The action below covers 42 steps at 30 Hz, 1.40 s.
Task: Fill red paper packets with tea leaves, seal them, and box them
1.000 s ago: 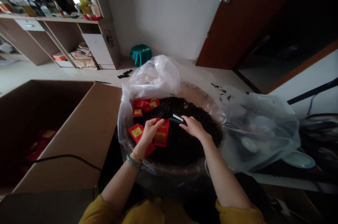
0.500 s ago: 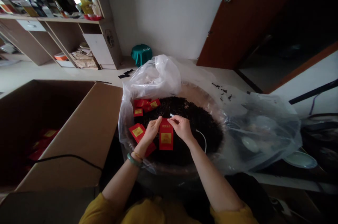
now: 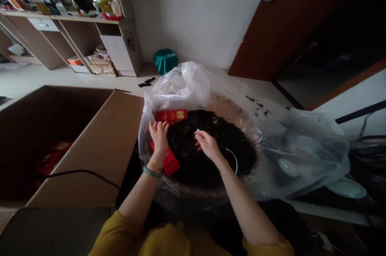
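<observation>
My left hand (image 3: 159,137) is over the left side of the dark loose leaves, fingers apart and holding nothing I can make out. Just beyond its fingertips are red packets (image 3: 171,116) with a gold label, lying on the leaves. More red packets (image 3: 171,162) lie below and partly under that hand. Above the middle of the leaves (image 3: 193,159), my right hand (image 3: 208,144) pinches a small white strip (image 3: 197,130), mostly hidden by the fingers. A thin curved white object (image 3: 233,157) rests on the leaves to the right.
Clear plastic sheeting (image 3: 177,85) lines the round basket and spreads right over a plate (image 3: 346,187). On the left, an open cardboard box (image 3: 99,135) contains red packets (image 3: 57,153), with a black cord (image 3: 87,171) across it. A green-covered stool (image 3: 165,61) stands behind.
The red packet held between both hands has left the middle. My left hand has moved left and opened over the packets. The right hand keeps its white strip, and the view has shifted slightly.
</observation>
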Motion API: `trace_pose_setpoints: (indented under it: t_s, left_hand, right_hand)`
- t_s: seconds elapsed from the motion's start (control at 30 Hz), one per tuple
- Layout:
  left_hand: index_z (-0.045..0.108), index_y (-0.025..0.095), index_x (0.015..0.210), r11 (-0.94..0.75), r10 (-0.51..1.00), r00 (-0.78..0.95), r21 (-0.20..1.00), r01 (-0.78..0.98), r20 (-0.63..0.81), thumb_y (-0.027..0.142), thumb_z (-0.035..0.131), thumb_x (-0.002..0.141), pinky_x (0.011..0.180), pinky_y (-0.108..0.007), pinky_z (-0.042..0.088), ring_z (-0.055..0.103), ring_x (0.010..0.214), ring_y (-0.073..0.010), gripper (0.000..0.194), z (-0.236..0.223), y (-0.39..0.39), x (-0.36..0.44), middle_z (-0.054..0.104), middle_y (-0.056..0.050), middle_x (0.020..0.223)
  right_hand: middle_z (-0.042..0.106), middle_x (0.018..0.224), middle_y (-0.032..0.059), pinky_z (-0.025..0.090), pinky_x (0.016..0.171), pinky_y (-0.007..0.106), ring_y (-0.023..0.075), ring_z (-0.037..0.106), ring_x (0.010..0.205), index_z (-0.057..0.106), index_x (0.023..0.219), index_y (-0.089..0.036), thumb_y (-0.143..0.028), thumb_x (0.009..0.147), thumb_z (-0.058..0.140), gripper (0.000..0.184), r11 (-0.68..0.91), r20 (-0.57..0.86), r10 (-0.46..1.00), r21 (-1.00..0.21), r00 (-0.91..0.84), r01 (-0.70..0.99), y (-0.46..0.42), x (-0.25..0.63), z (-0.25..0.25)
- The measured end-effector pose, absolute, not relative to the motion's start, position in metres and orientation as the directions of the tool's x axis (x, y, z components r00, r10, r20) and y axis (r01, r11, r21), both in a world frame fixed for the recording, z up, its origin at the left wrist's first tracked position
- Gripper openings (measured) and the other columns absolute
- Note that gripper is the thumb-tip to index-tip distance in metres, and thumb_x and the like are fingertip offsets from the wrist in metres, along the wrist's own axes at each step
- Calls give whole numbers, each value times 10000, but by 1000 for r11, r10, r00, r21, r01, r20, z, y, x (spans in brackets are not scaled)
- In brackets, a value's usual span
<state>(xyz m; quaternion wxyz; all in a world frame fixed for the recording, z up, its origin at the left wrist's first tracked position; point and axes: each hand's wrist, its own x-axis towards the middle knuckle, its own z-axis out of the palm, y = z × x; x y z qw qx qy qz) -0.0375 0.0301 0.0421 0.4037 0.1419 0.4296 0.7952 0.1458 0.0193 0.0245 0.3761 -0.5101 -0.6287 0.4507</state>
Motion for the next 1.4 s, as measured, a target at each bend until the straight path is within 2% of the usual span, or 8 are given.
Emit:
trace_pose_setpoints:
  t_s: [0.1,0.23,0.47,0.6,0.7,1.0,1.2,1.4]
  left_hand:
    - [466,249,1153,-260,767,-631,842,-472,-117,182,591,755,816,-280,541,633,872,-111,423,38,22,-36,509,-31,1068]
    - [526,238,1137,-177,784,-613,912,-370,-96,212,589,731,758,-268,548,625,925,-145,412,35,15,-37,513,-73,1204]
    - [577,216,1099,-82,826,-553,946,-314,-112,202,582,690,692,-237,528,615,909,-149,409,34,14,-46,562,-93,1221]
    - [600,196,1060,-30,840,-519,940,-341,-161,184,585,665,677,-225,518,615,895,-144,395,33,11,-44,575,-97,1225]
    - [611,184,1040,-8,861,-477,933,-360,-177,184,573,658,655,-222,513,623,849,-132,384,32,10,-41,588,-99,1210]
    - [660,170,925,-31,922,-384,978,-207,-52,274,617,673,636,-224,498,631,834,-158,276,44,4,-57,682,-77,1005]
    - [690,166,917,27,970,-238,993,-118,-54,323,676,689,711,-262,506,663,837,-178,277,47,-2,-69,728,-82,920]
    - [716,181,969,-62,998,7,995,75,62,340,747,656,781,-297,516,675,860,-215,353,45,-7,-61,742,-73,924]
  right_hand:
    - [683,889,56,538,673,292,139,609,682,674,1006,-184,-359,813,652,262,312,78,893,-816,-443,487,0,124,17]
    - [655,1117,80,510,808,354,223,585,944,661,1123,-234,-357,767,729,383,645,68,679,-531,-731,550,-18,95,15]
    - [676,1051,97,500,813,370,279,552,1020,707,1048,-214,-414,770,716,343,756,-57,613,-247,-788,606,-6,72,29]
    - [622,1215,137,476,887,409,325,493,1182,713,1020,-183,-409,713,766,385,820,-22,548,-184,-836,542,0,65,33]
    - [659,1168,136,471,901,370,297,543,1159,707,1002,-158,-357,713,757,354,846,-63,490,-206,-870,492,1,58,36]
    - [743,820,63,430,593,245,221,689,749,729,795,-191,-261,779,624,127,797,-168,481,-325,-860,509,7,52,50]
    - [743,854,20,437,656,220,163,681,773,722,779,-221,-226,855,571,169,670,-16,604,-532,-797,518,13,71,30]
    - [717,897,85,507,768,290,185,663,814,668,925,-172,-214,882,468,209,507,350,855,-715,-381,481,15,112,29]
